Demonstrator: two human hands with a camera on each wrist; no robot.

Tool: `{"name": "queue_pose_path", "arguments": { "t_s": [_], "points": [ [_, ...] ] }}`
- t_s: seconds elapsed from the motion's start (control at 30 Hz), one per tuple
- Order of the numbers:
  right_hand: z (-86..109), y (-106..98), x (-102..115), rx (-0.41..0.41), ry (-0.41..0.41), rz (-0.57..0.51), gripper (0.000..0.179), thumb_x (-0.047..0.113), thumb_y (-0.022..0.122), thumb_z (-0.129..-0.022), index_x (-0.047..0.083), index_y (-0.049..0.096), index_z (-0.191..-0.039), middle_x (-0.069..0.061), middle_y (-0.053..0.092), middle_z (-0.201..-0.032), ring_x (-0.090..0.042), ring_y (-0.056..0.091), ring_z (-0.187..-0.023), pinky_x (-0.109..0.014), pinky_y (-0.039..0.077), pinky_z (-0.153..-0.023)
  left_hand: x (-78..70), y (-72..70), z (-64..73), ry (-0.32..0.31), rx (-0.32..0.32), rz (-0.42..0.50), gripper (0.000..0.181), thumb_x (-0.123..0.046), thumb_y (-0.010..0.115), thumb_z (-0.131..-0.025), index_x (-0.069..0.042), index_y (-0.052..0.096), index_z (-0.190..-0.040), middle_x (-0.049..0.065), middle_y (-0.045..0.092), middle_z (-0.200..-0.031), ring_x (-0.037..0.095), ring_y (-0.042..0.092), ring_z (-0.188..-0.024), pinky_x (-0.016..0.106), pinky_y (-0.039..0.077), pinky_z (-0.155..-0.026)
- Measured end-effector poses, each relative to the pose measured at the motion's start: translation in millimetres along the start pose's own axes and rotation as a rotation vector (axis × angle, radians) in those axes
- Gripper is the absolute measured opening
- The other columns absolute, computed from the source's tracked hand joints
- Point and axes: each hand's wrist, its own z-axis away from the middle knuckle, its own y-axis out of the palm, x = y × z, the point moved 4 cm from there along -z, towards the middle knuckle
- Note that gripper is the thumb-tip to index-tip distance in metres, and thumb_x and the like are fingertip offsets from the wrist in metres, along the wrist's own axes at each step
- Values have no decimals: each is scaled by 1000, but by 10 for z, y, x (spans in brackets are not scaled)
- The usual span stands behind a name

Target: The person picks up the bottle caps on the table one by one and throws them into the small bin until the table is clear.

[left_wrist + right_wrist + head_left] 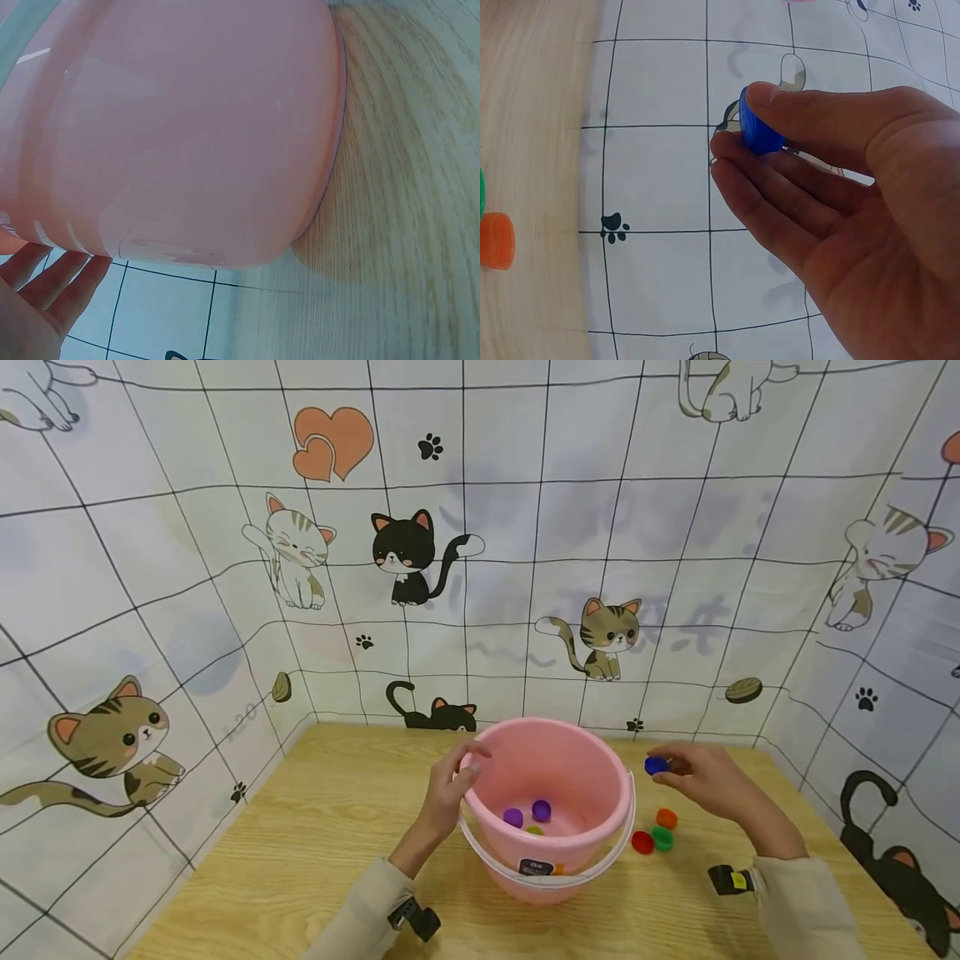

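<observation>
A pink bucket (551, 852) with a white handle stands upright on the table. My left hand (448, 787) grips its left rim; in the left wrist view, several fingers (66, 281) lie against the outer wall. Inside, at the bottom, are two purple caps, one (513, 817) beside the other (541, 811), and a partly hidden yellow-green one (534, 831). To the right of the bucket, my right hand (705, 777) pinches a blue cap (759, 131) between thumb and fingers, held above the table.
On the table right of the bucket lie a red cap (642, 842), a green cap (662, 837) and an orange cap (667, 818), close together. The wooden table (337, 802) is bordered at the back and sides by a cat-print cloth (495, 568).
</observation>
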Motion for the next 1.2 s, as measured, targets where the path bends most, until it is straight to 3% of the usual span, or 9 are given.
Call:
{"name": "queue_pose_path", "arguments": {
  "t_s": [0.33, 1.07, 1.2],
  "points": [
    [-121, -53, 117, 6, -12, 3, 34, 14, 75, -93, -2, 70, -123, -14, 77, -105, -25, 75, -89, -40, 63, -76, -16, -1, -4, -3, 5, 0, 34, -26, 47, -98, -5, 66, -116, 23, 68, -113, 36, 63, -93, 42, 61, -73],
    [-292, -182, 320, 10, -52, 24, 30, 11, 75, -92, -2, 70, -119, -16, 76, -104, -25, 76, -87, -40, 63, -75, -5, -4, 9, -7, -2, -19, 31, -26, 48, -97, -9, 67, -115, 18, 69, -112, 37, 63, -91, 36, 59, -73],
    [-324, -206, 386, 5, -71, 25, 31, 10, 75, -92, -3, 70, -120, -17, 76, -105, -27, 76, -87, -42, 63, -75, -15, -6, 5, 5, -8, -17, 30, -25, 49, -97, -11, 68, -114, 18, 69, -108, 31, 62, -87, 35, 58, -71]
  ]
}}
